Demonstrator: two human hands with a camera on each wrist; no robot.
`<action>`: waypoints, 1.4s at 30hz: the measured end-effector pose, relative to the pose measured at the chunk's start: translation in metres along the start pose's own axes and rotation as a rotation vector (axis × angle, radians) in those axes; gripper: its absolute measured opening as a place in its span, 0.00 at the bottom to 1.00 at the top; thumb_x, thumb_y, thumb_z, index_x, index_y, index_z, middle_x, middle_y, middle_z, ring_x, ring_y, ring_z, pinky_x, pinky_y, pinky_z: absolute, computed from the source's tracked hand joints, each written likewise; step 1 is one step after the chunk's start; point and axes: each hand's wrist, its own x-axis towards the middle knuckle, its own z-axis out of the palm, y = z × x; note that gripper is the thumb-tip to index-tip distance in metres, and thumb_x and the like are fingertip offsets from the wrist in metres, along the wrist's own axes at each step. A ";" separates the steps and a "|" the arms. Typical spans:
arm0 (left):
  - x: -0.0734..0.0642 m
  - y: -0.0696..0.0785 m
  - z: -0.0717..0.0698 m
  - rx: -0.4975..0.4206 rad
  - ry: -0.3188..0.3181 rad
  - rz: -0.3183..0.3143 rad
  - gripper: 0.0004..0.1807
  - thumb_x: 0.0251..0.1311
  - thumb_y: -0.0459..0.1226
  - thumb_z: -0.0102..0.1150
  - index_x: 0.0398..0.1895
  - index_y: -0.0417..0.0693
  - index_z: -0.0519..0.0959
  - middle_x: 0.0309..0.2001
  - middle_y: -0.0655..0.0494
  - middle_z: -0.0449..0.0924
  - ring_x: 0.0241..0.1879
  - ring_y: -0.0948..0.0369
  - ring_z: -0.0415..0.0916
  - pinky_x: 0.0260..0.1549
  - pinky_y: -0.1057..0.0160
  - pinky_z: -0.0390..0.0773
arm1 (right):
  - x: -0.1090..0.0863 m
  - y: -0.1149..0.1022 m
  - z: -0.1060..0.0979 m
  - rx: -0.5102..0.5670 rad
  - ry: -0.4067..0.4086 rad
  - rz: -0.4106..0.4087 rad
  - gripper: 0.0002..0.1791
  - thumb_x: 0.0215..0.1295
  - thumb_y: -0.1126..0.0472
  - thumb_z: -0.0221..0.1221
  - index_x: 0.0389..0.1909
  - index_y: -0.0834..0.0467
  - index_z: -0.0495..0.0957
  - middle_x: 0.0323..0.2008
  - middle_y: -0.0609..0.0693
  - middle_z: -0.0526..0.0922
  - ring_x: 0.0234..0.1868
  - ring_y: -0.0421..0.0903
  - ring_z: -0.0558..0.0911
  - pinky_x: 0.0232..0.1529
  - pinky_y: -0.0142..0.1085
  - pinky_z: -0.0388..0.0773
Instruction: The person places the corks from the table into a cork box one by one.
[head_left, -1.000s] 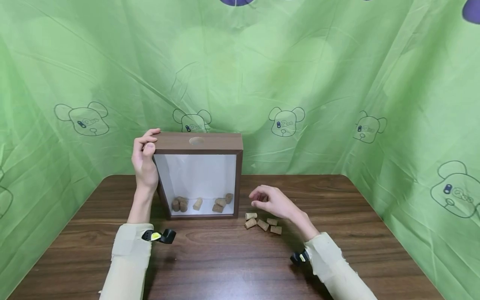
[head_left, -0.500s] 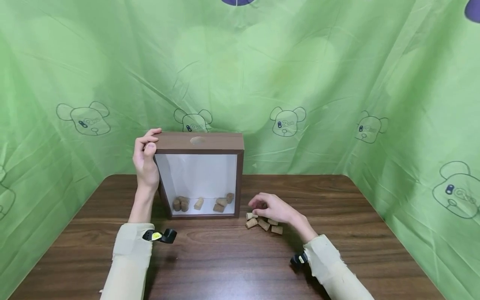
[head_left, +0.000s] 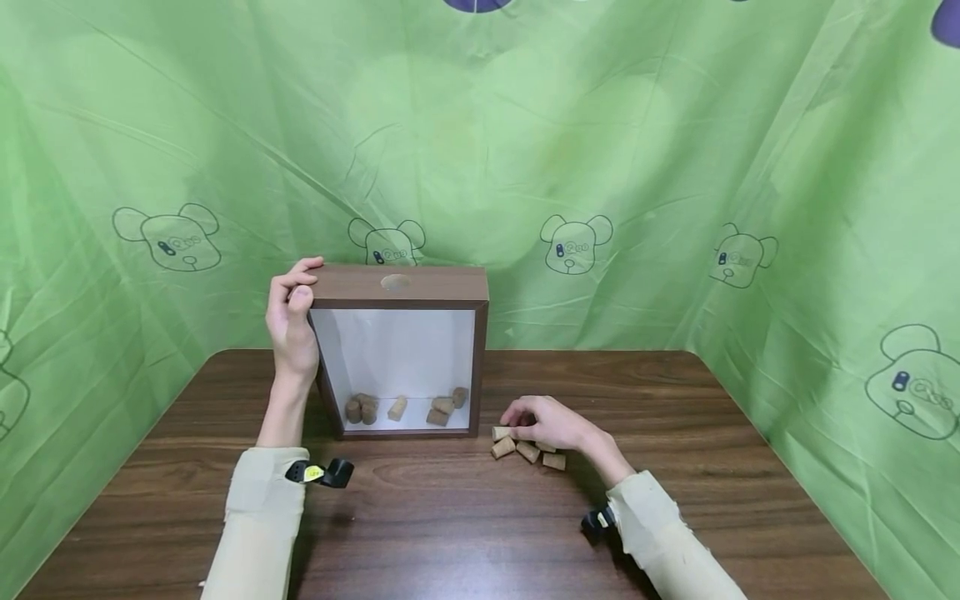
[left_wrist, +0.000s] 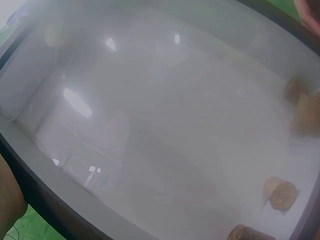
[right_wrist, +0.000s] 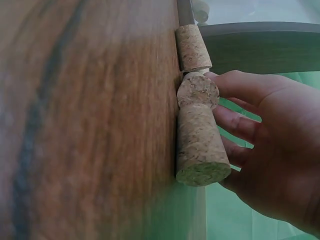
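My left hand [head_left: 292, 329] holds the top left corner of a brown wooden shadow box [head_left: 401, 304] with a clear front and a round hole [head_left: 395, 282] in its top. Several corks [head_left: 397, 407] lie on the floor inside. To the right of the box, my right hand [head_left: 553, 422] is low over a small group of loose corks [head_left: 528, 452], its thumb and fingers curled at the rearmost cork [head_left: 502, 433]. In the right wrist view the fingertips are hidden behind the corks [right_wrist: 200, 145], so whether they pinch one is unclear.
The box stands upright on a brown wood-grain table [head_left: 450, 517]. Behind and at the sides hangs a green curtain [head_left: 637, 150] printed with bear heads. A black wrist strap sits on each sleeve.
My right hand has come down from above the loose corks to the rearmost one. My left hand and the box have stayed in place.
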 end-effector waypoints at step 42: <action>0.001 -0.020 -0.011 0.012 -0.001 -0.005 0.10 0.65 0.37 0.48 0.41 0.40 0.76 0.55 0.37 0.79 0.62 0.48 0.72 0.67 0.60 0.61 | -0.002 -0.020 -0.027 -0.015 0.371 -0.098 0.11 0.57 0.64 0.66 0.40 0.50 0.85 0.35 0.41 0.82 0.38 0.45 0.81 0.41 0.38 0.79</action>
